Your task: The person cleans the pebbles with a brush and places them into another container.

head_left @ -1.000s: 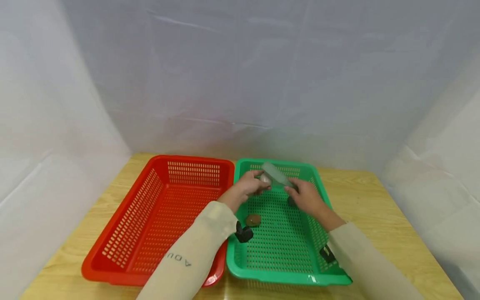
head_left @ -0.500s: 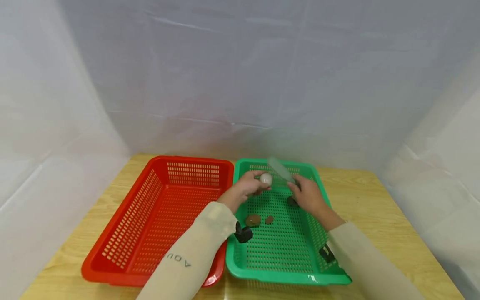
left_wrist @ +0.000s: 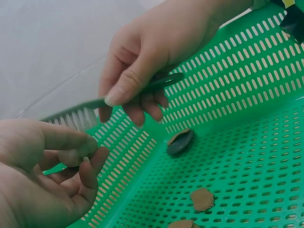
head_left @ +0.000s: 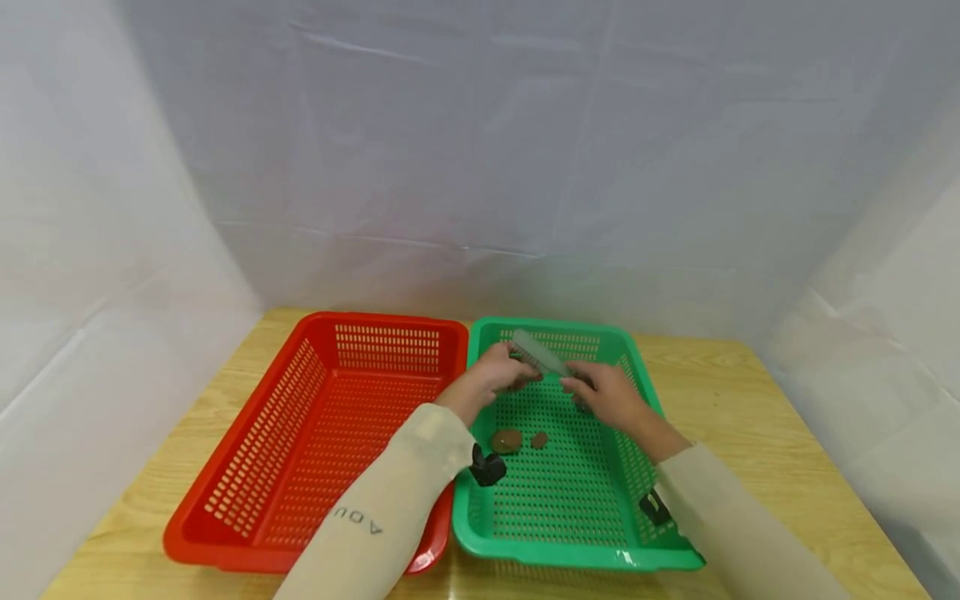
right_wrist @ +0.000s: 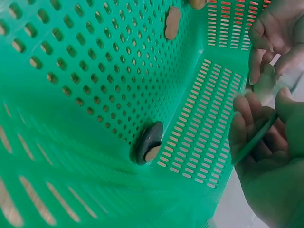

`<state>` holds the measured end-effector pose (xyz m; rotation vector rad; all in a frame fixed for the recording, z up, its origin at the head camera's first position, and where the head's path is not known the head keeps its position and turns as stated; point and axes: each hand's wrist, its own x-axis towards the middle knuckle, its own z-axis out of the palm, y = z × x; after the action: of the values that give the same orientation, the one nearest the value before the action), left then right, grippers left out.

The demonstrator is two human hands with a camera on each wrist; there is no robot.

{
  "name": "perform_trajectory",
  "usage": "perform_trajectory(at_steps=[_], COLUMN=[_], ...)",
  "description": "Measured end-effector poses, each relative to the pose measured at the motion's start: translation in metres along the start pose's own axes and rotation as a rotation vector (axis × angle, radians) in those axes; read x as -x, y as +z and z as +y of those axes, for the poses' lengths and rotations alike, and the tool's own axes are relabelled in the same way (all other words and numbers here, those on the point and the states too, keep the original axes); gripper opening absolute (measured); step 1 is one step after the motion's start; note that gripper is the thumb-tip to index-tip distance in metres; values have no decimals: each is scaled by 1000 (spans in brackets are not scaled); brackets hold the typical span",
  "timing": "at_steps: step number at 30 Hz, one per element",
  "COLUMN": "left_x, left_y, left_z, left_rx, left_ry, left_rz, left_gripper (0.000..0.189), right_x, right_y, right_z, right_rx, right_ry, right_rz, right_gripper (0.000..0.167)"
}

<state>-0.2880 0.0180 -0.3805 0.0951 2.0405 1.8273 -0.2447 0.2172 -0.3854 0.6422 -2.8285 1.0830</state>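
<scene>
Right hand grip: right hand (head_left: 609, 393) clamped on the handle of a brush (head_left: 542, 353), thumb against fingers.
Left hand grip: left hand (head_left: 497, 371) pinches a pale rounded object (left_wrist: 72, 157) between thumb and fingers.
Brush position: above the far part of the green basket (head_left: 577, 557), bristles (left_wrist: 78, 118) beside the left fingers; contact with the object cannot be told.
Basket floor: dark stone (left_wrist: 181, 144) bearing a brown patch; two brown pieces (head_left: 539, 439) near each other.
Adjacent: red basket (head_left: 225, 562), left of the green basket.
Support: wooden table (head_left: 757, 450).

brush (head_left: 542, 355) over right basket (head_left: 585, 557) (left basket (head_left: 352, 450) alongside)
</scene>
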Motion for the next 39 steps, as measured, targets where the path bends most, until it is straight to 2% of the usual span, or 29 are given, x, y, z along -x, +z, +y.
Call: perform_trajectory(at_steps=[5,9,12,18,28,34,39], left_x=[0,1,0,-1,-1,-2,-3], left_y=[0,0,0,0,0,1,1], left_z=[0,0,-1,0,2,1,0], left_rx=[5,-15,-12,2,13,16,2], left_ry=[15,16,11,0,-12,-9,-7], left_rz=[18,30,32,11,-22,-22,-19], left_gripper=[34,36,42,62,55,54,55], right_x=[1,1,1,0,0,1,1], right_y=[-1,-1,-1,-1,-4,-6,-4], right_z=[0,-2,-2,0,0,-2,-2], right_rx=[11,20,11,54,197,161,159], right_ry=[-20,-37,-28,-9,84,103,60], right_rz=[-66,-112,-118,-58,66,129,161], right_gripper=[35,35,35,27,27,23,27])
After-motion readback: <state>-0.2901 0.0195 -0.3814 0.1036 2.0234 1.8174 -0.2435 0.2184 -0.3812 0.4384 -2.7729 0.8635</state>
